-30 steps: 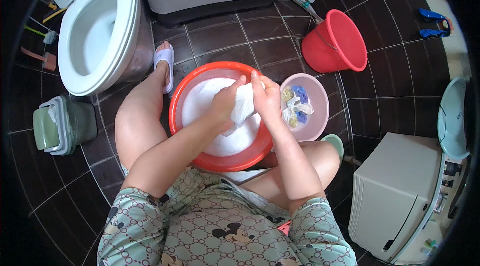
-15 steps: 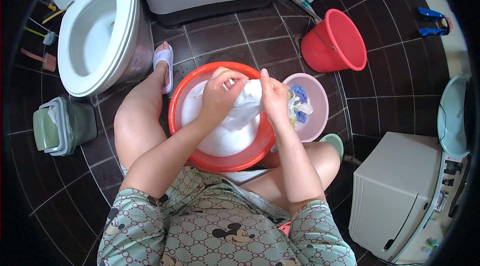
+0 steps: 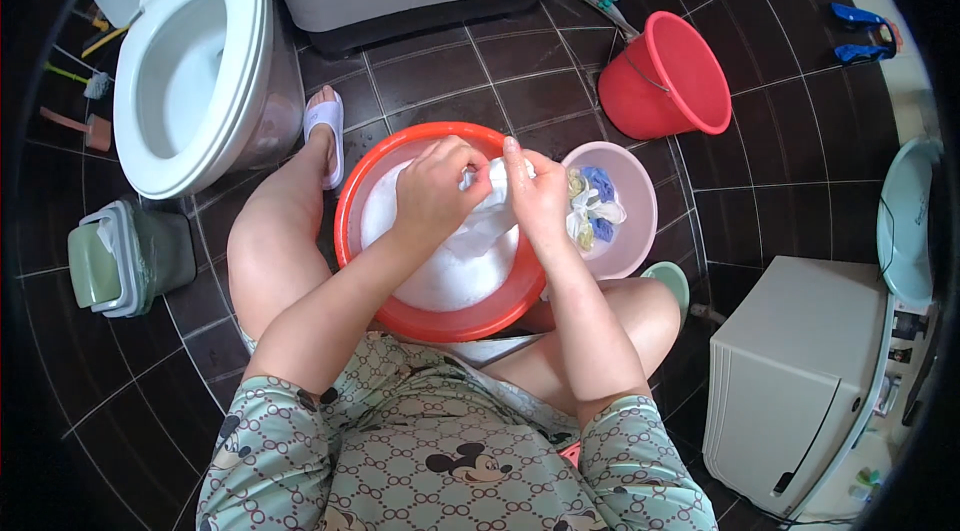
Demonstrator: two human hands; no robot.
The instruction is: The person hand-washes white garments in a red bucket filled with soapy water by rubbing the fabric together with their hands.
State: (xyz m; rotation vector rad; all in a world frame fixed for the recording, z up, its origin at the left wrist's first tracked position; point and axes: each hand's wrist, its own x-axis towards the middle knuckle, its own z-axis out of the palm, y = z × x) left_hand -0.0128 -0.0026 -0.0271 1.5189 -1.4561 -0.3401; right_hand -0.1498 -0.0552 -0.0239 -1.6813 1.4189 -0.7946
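Note:
A white cloth (image 3: 482, 224) hangs between my two hands over an orange-red basin (image 3: 372, 151) of white suds (image 3: 440, 281). With fingers curled, my left hand (image 3: 437, 186) grips the cloth's upper left part. My right hand (image 3: 533, 193) holds its upper right part, thumb pointing up. The cloth's lower end hangs down to the foam, and part of it is hidden behind my fingers. Just right of the basin, a pink basin (image 3: 640, 206) holds blue, white and yellowish cloths (image 3: 598, 211).
A red bucket (image 3: 655, 81) stands beyond the pink basin. The toilet (image 3: 255, 81) is at the far left, with a lidded bin (image 3: 160, 251) below it. A beige cabinet (image 3: 790, 361) stands on the right. My legs flank the orange-red basin.
My hands have come closer together, the right one shifting left. The cloth between them is more bunched, and less of it shows at the top.

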